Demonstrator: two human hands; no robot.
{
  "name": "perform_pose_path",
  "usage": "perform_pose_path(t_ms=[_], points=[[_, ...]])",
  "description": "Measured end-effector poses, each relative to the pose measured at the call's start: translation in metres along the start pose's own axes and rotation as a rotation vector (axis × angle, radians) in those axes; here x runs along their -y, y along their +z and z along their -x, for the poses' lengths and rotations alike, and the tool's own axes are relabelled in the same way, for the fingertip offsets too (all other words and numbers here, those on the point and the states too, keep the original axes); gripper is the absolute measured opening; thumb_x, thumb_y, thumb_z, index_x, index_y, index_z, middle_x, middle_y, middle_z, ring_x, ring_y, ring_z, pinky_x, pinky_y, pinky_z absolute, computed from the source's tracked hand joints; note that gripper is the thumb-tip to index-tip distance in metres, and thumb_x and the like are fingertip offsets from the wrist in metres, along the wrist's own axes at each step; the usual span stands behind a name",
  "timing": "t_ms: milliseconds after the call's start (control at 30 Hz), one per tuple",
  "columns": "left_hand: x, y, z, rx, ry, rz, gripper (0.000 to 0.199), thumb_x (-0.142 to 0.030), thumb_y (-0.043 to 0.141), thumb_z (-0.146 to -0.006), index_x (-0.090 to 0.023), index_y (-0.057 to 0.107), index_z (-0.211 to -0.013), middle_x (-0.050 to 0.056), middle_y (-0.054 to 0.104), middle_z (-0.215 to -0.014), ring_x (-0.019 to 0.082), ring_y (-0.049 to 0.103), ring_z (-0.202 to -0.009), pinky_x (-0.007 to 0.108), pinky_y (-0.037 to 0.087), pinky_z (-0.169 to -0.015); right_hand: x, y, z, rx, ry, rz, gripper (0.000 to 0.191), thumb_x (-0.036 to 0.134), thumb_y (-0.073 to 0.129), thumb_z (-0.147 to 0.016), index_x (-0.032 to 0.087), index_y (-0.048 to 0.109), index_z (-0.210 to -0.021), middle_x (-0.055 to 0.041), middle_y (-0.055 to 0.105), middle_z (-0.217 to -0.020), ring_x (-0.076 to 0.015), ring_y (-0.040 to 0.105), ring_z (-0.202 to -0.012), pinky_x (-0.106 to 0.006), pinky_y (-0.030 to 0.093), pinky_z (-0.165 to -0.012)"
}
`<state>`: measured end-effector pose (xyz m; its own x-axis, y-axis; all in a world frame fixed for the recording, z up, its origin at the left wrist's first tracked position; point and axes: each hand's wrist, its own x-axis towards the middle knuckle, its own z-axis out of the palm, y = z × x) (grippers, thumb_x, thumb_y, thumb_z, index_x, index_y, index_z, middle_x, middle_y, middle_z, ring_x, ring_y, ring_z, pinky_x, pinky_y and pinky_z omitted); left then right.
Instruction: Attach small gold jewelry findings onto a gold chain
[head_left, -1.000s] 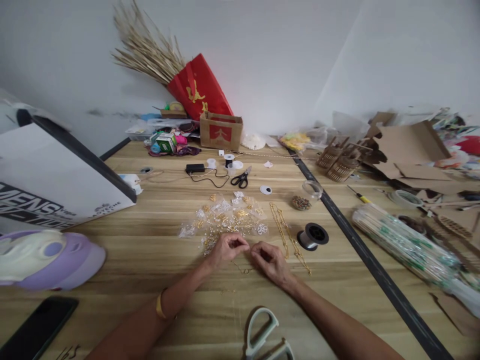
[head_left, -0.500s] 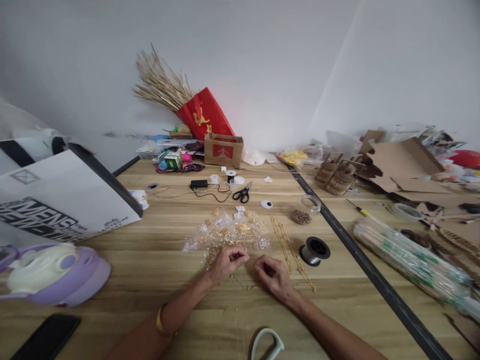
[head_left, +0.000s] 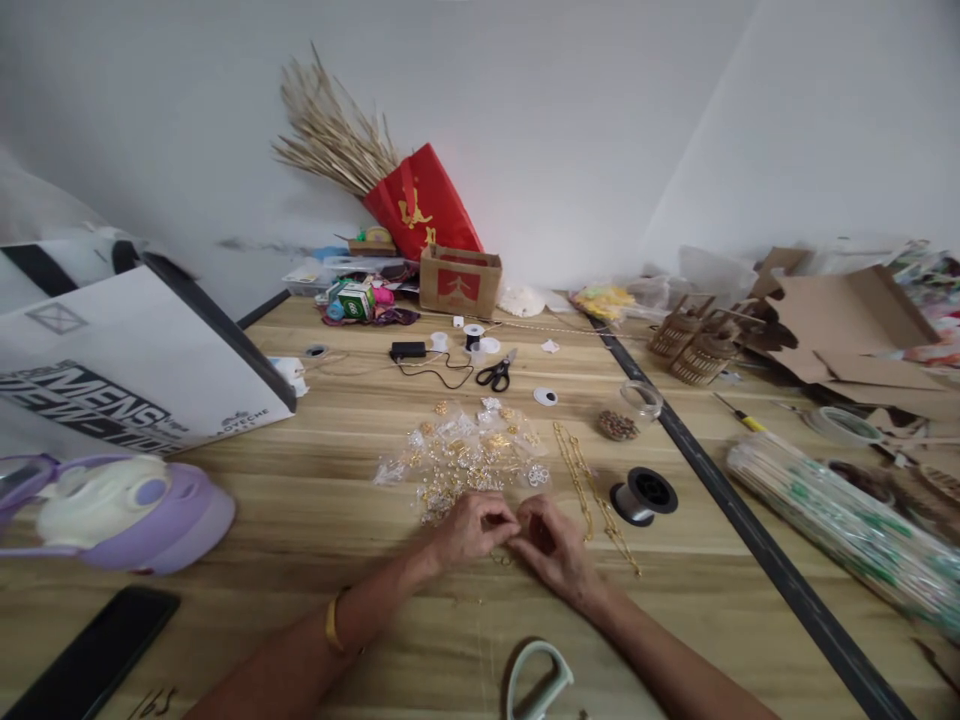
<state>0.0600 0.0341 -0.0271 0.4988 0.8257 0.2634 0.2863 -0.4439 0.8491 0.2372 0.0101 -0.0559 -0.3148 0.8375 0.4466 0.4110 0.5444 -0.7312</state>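
My left hand (head_left: 478, 527) is closed in a pinch just in front of a spread of gold and clear beads in small plastic bags (head_left: 472, 450). Whatever sits between its fingertips is too small to name. Close beside it, my right hand (head_left: 553, 550) is also pinched, its fingertips meeting or nearly meeting the left ones. A thin gold ring-like piece (head_left: 501, 558) shows on the table below the fingers. To the right of my hands lies a gold chain (head_left: 589, 490), doubled over, and past it a black spool of clear line (head_left: 643, 496).
Black scissors (head_left: 496, 373) lie behind the beads. A jar of brown beads (head_left: 619, 424) is tipped near the black strip (head_left: 712, 495). At left are a purple-lidded bottle (head_left: 161, 515), a phone (head_left: 94, 650) and a white box (head_left: 135, 370). A pale curved handle (head_left: 538, 680) is at the front.
My two hands have come together, from a small gap to fingertips nearly touching. The whole view has shifted slightly, with things on the table appearing further right and a little higher.
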Motion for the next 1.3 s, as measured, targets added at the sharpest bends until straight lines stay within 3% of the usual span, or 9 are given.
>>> perform_pose_path(t_ms=[267, 1000, 1100, 1300], points=[[0.001, 0.004, 0.004, -0.028, -0.033, -0.075, 0.013, -0.020, 0.062, -0.078, -0.013, 0.068, -0.068, 0.003, 0.064, -0.067, 0.014, 0.056, -0.064, 0.023, 0.040, -0.062, 0.001, 0.000, 0.002, 0.024, -0.029, 0.049, 0.007, 0.027, 0.053, -0.088, 0.020, 0.055, -0.089, -0.0018, 0.058, -0.070, -0.0136, 0.054, -0.060, -0.023, 0.043, -0.055], [-0.007, -0.002, 0.004, -0.050, -0.063, -0.152, 0.015, -0.017, 0.059, -0.078, -0.014, 0.066, -0.066, 0.002, 0.063, -0.062, 0.012, 0.053, -0.058, 0.022, 0.040, -0.057, 0.006, -0.006, -0.003, 0.037, -0.053, 0.004, 0.014, 0.023, 0.047, -0.091, 0.020, 0.058, -0.083, -0.0044, 0.058, -0.072, -0.0152, 0.054, -0.064, -0.026, 0.044, -0.059], [-0.010, -0.003, 0.004, -0.036, -0.067, -0.162, 0.014, -0.016, 0.057, -0.079, -0.014, 0.067, -0.069, 0.002, 0.065, -0.066, 0.013, 0.056, -0.061, 0.022, 0.041, -0.059, 0.004, -0.007, -0.003, 0.014, 0.001, -0.016, 0.014, 0.024, 0.048, -0.090, 0.019, 0.057, -0.080, -0.0043, 0.057, -0.073, -0.0152, 0.053, -0.065, -0.026, 0.043, -0.059], [-0.003, -0.001, 0.005, 0.087, 0.005, -0.249, 0.010, -0.019, 0.060, -0.082, -0.015, 0.069, -0.079, 0.005, 0.066, -0.077, 0.016, 0.058, -0.074, 0.027, 0.044, -0.071, -0.001, -0.009, -0.006, -0.082, 0.273, -0.206, 0.020, 0.034, 0.052, -0.086, 0.018, 0.055, -0.075, -0.0008, 0.052, -0.065, -0.0121, 0.046, -0.056, -0.024, 0.036, -0.050]])
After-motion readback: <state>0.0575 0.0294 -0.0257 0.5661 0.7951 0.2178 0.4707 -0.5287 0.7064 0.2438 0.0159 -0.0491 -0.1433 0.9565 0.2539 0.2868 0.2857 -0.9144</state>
